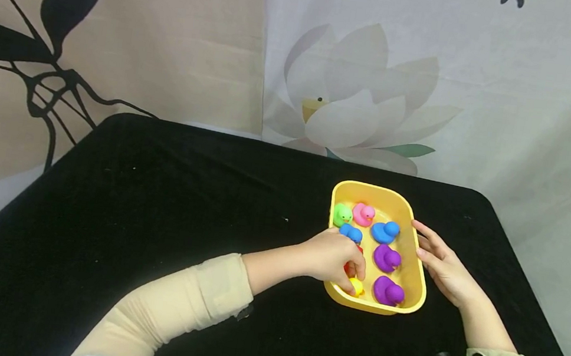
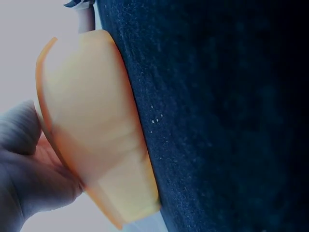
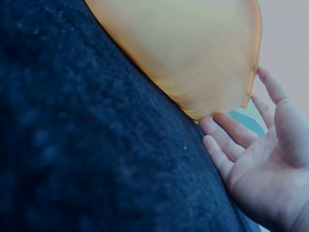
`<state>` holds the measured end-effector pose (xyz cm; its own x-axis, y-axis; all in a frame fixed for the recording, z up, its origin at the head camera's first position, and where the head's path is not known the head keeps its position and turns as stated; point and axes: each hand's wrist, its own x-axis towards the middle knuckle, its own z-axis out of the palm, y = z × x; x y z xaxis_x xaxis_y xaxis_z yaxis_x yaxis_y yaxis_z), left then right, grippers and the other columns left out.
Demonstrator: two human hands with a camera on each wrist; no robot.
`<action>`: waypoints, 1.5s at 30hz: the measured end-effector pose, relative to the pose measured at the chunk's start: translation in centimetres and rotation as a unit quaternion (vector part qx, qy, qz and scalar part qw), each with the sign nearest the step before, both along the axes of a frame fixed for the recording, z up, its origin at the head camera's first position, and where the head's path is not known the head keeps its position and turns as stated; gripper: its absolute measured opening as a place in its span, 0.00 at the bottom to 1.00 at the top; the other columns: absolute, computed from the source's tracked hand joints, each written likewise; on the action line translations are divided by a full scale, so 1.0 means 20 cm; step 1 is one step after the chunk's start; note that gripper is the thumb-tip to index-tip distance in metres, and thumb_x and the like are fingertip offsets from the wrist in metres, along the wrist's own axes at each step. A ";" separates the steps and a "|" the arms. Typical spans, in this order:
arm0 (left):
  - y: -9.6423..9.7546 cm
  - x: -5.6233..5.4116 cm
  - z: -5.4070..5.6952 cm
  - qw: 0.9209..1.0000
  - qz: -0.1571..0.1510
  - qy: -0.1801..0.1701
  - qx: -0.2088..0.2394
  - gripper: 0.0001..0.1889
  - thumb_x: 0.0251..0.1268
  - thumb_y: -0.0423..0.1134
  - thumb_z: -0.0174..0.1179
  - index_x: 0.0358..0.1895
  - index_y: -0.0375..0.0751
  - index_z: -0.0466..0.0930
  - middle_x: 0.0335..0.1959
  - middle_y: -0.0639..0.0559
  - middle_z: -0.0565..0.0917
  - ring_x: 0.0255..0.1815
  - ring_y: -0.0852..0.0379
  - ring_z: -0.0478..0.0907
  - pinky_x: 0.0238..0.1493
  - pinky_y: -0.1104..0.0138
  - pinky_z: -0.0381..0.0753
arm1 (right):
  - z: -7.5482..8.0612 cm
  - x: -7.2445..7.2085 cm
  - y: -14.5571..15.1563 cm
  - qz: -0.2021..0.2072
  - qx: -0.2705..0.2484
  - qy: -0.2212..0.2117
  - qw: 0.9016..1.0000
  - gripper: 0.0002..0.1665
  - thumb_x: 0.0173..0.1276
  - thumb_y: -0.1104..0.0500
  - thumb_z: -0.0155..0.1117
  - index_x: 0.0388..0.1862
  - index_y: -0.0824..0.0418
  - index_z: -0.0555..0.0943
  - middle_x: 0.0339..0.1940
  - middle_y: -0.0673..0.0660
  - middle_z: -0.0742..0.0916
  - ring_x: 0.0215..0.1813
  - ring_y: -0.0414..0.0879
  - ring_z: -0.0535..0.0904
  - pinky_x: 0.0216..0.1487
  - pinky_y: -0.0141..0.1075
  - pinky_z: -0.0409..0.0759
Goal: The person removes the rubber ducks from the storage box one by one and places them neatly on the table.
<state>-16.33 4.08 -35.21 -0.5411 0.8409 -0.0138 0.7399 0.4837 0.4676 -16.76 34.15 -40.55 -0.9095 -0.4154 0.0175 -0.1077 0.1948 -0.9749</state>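
A yellow plastic tray [image 1: 377, 193] holds several small rubber ducks. Over its left rim reaches my left hand [image 1: 331, 258], thumb and forefinger pinching a small yellow duck [image 1: 356, 286] in the near left corner. A red duck [image 1: 348, 267] shows partly beneath that hand. Beyond it lie a blue duck [image 1: 351, 233], a green duck [image 1: 342, 214] and a pink duck [image 1: 363, 214]. Along the tray's right side are another blue duck [image 1: 384, 232] and two purple ducks [image 1: 387, 258]. Against the outer right wall, my right hand [image 1: 447, 272] rests its extended fingertips; the right wrist view shows its spread fingers [image 3: 227, 130].
The tray stands on a table with a black cloth [image 1: 197, 203], right of the middle. Behind the table hangs a pale curtain [image 1: 513, 111] printed with a lotus and dark leaves. Small light specks [image 2: 154, 120] dot the cloth beside the tray.
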 end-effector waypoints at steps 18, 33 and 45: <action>-0.05 -0.03 0.00 0.995 -0.040 -0.049 0.072 0.15 0.55 0.41 0.70 0.47 0.44 0.86 0.31 0.65 0.83 0.35 0.68 0.74 0.39 0.78 0.71 | 0.00 0.00 -0.01 0.003 -0.005 0.000 1.000 0.32 0.78 0.62 0.43 0.77 0.58 0.50 0.67 0.63 0.67 0.59 0.38 0.74 0.54 0.30 0.73; -0.10 -0.06 0.03 0.976 -0.044 -0.143 0.158 0.17 0.56 0.35 0.67 0.51 0.41 0.84 0.45 0.59 0.82 0.46 0.64 0.73 0.43 0.75 0.76 | 0.01 0.00 0.00 -0.004 -0.001 -0.005 1.000 0.32 0.78 0.62 0.43 0.77 0.57 0.50 0.68 0.69 0.64 0.59 0.38 0.74 0.54 0.30 0.74; -0.18 -0.10 0.04 0.962 -0.031 -0.149 0.226 0.18 0.53 0.33 0.67 0.50 0.40 0.84 0.47 0.56 0.82 0.50 0.62 0.71 0.47 0.71 0.76 | 0.01 0.00 -0.01 -0.007 0.002 -0.007 1.000 0.32 0.78 0.61 0.43 0.77 0.57 0.49 0.68 0.71 0.64 0.59 0.37 0.73 0.54 0.29 0.72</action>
<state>-18.27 0.52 -34.48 -0.5183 0.8281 0.2135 0.5608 0.1406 0.8160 -16.78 34.04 -40.41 -0.9151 -0.4032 0.0025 -0.0907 0.1997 -0.9756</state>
